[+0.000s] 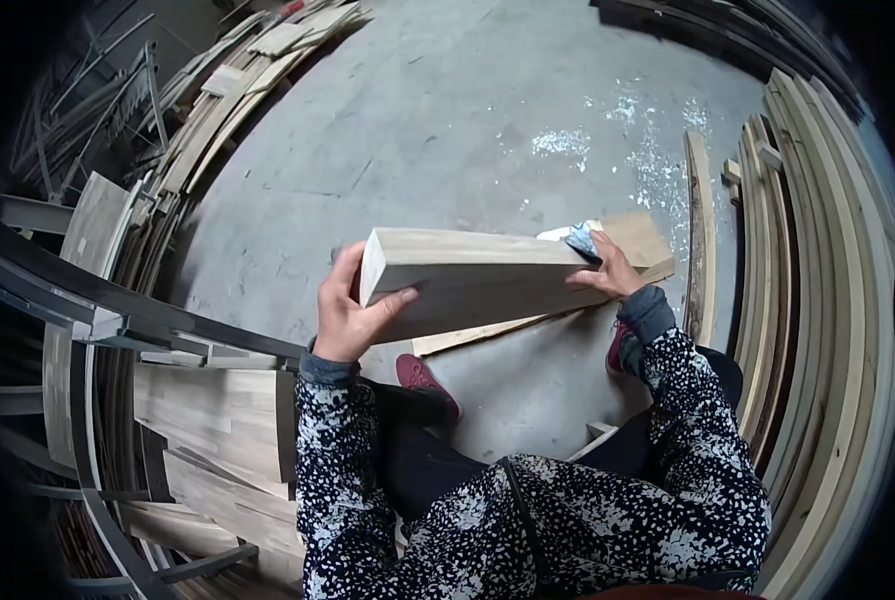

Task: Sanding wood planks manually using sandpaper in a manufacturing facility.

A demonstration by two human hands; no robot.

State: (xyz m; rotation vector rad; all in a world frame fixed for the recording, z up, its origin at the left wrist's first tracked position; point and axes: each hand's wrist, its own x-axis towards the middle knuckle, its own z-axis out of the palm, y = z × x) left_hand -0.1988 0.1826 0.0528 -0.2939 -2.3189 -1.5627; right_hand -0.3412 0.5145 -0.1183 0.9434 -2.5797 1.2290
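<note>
A thick, pale wooden board (477,285) is held up in front of me, its long narrow edge facing upward. My left hand (352,310) grips its left end, with the thumb on the near face and the fingers behind. At the right end my right hand (612,272) holds the board, thumb along the near face. A crumpled blue-and-white piece (583,240), perhaps film or cloth, shows beside the right fingers; whether the hand grips it cannot be made out. Partly hidden below and behind lies another wooden plank (639,240).
Long timber beams (837,250) are stacked along the right, with a single rough-edged plank (700,230) beside them. Metal racking (87,400) with wooden panels (212,415) stands close on my left. More boards (237,100) pile up at the far left. White flecks (562,142) mark the concrete floor.
</note>
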